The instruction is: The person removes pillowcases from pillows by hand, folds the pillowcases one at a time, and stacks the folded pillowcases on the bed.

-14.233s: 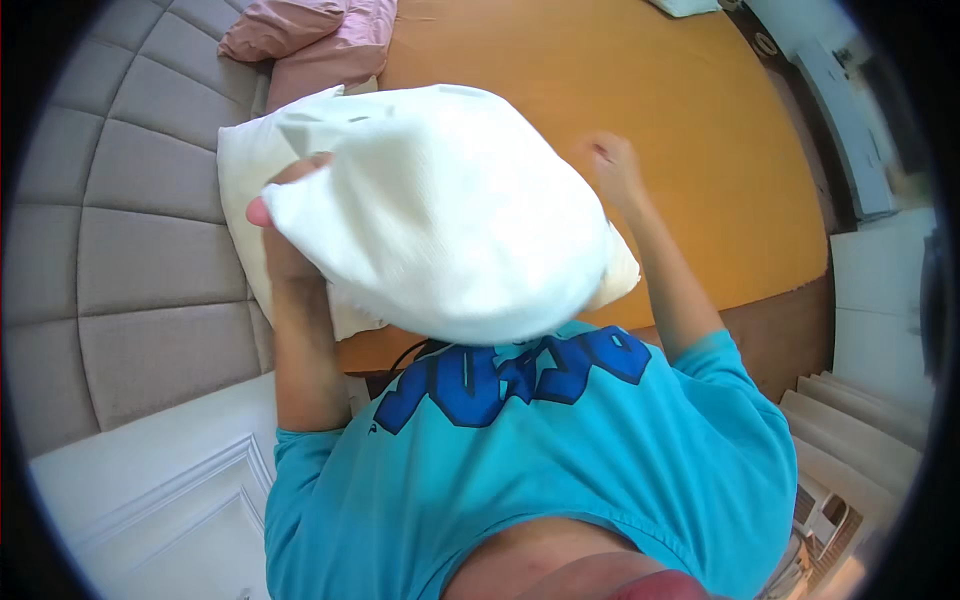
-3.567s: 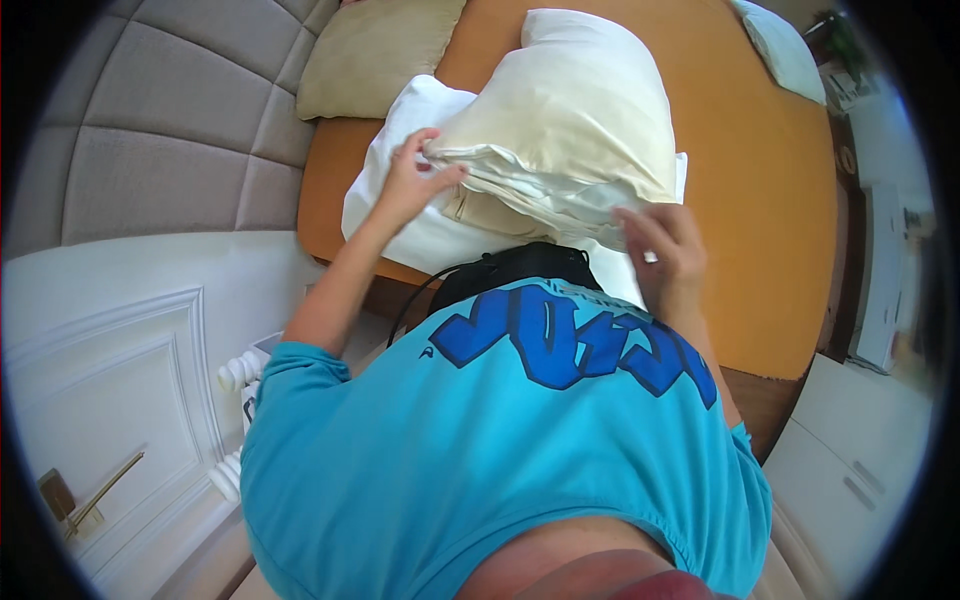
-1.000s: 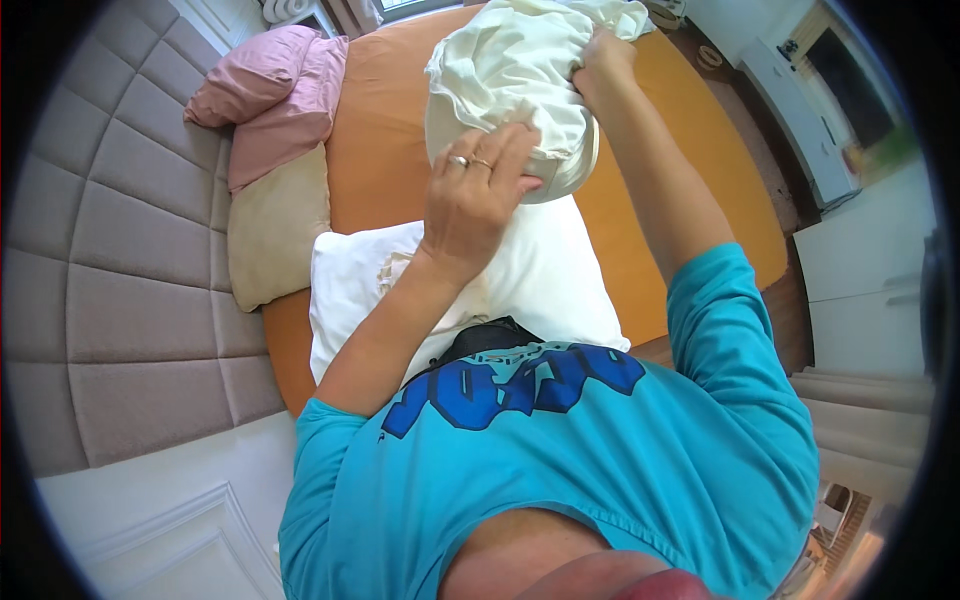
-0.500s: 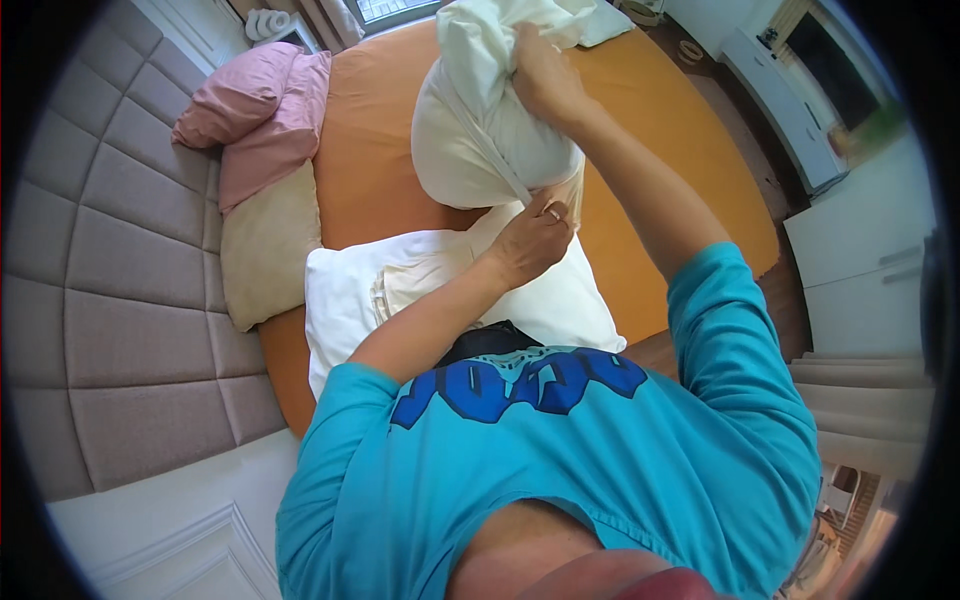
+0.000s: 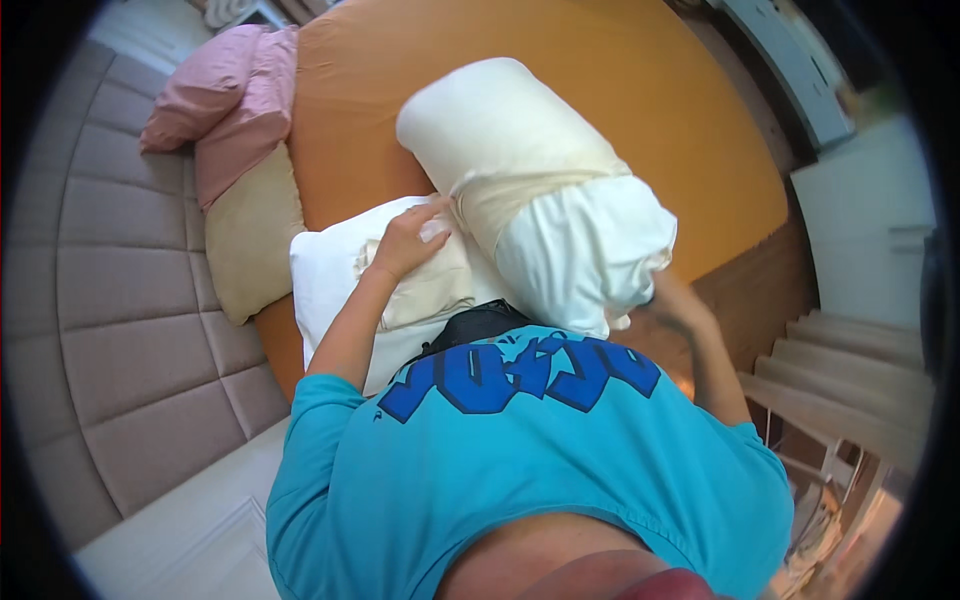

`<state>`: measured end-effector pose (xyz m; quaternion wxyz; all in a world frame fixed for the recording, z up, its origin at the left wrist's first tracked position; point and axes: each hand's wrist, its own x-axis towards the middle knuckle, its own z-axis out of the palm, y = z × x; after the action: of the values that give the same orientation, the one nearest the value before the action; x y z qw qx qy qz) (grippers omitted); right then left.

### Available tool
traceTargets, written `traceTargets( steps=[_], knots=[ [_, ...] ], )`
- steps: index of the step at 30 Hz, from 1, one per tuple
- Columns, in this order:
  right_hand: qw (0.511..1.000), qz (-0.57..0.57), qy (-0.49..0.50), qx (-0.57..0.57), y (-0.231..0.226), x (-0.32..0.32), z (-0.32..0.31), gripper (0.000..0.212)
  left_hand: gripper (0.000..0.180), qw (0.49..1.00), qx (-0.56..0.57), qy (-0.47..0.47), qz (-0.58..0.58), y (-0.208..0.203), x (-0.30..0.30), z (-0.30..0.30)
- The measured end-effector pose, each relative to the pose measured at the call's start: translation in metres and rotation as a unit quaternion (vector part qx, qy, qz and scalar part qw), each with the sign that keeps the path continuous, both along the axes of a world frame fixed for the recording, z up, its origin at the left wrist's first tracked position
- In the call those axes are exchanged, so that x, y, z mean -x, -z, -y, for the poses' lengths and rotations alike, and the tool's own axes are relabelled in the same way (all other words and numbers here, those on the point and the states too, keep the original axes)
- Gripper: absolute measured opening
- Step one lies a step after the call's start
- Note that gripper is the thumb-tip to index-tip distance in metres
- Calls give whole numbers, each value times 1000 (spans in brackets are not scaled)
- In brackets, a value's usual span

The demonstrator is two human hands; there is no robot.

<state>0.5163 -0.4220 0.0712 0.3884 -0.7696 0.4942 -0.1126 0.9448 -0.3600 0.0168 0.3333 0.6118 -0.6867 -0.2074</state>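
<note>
A plump cream-white pillow (image 5: 490,120) lies aslant in front of me, partly inside a pillowcase (image 5: 590,245) whose cream band circles its middle. The case's near right end is bunched up. My left hand (image 5: 410,240) is open, fingers stretched toward the pillow's left side, thumb apart; whether the fingertips touch it I cannot tell. Beside the bunched end is my right hand (image 5: 675,303), smeared by motion, its fingers partly hidden by the cloth. Under my left hand, a folded cream cloth (image 5: 430,290) rests on a flat white pillow (image 5: 325,265).
An orange sheet (image 5: 360,90) covers the bed. Pink pillows (image 5: 205,90) and a beige pillow (image 5: 255,235) lean near the padded grey headboard (image 5: 130,290) at left. White cabinets (image 5: 860,240) stand beyond the bed at right, with beige curtain folds (image 5: 840,375) nearer me.
The pillow has come down from an upright, held-up position to lie aslant. My left hand has let go of the cloth and moved left; my right hand has swung down to the near right end.
</note>
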Motion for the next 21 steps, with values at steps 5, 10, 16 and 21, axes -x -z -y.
traceTargets(
  steps=[5,10,16,21],
  knots=[
    [976,116,182,22,-2,8,75,70,50,991,101,-82,-28,-38,65,57],
    [911,330,223,-107,98,-56,70,95,72,968,111,143,174,-90,143,139],
    [937,277,174,126,18,-98,59,49,72,942,-104,165,273,-93,159,187],
    [931,196,-63,303,-23,-92,56,48,50,920,-64,74,379,-80,125,232]
  ],
)
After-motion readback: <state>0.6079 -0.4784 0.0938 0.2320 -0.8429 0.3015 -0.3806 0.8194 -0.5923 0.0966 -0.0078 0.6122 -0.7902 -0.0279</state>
